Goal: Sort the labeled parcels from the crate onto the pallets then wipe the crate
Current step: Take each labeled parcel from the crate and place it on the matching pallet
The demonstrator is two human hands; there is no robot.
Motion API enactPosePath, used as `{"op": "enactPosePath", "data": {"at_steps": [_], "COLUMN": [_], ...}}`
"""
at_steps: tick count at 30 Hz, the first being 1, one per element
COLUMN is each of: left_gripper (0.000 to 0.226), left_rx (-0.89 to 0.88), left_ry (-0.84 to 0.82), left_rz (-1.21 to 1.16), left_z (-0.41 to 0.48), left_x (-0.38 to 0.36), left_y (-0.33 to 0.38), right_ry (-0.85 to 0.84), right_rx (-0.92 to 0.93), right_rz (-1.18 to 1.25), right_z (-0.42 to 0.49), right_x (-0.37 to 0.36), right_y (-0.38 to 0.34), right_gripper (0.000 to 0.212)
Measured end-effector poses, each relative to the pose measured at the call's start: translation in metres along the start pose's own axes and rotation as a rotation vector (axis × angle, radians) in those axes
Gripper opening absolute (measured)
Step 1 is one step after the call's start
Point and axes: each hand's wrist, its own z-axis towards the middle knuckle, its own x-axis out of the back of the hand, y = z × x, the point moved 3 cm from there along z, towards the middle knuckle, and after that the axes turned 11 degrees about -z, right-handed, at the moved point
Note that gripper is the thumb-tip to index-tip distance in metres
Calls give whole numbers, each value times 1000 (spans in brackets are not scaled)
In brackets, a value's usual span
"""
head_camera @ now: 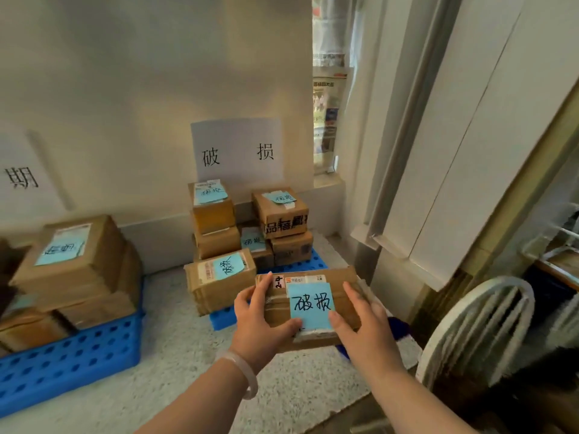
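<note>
Both hands, left hand [260, 321] and right hand [360, 327], clasp the flat parcel [313, 305] by its sides, blue note [310, 305] up (it matches the wall sign [238, 151]), hovering over the right pallet [222, 317], probably so it joins the matching stack [219, 277].

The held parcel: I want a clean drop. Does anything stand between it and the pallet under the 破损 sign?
Nothing visible does. The parcel hangs at the near edge of the pallet; stacked parcels take up its back and left.
</note>
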Motion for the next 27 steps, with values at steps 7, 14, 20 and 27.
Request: {"op": "enactPosePath", "data": {"at_steps": [7, 14, 20, 27], "left_gripper": [89, 91, 86, 87], "left_rx": [90, 163, 255, 400], "left_ry": [-60, -10, 67, 77], "left_rz": [-15, 113, 170, 337], "left_z": [39, 90, 142, 176], "left_x": [16, -7, -37, -69], "left_y": [-28, -51, -66, -88], "right_ry": [-51, -131, -243, -427], "right_rx": [-73, -90, -51, -10], "right_rz": [40, 18, -24, -50], "right_z": [32, 99, 171, 229], "right_x": [-34, -51, -61, -95], "right_y": [-5, 10, 24, 42], "right_gripper": [66, 68, 71, 76]}}
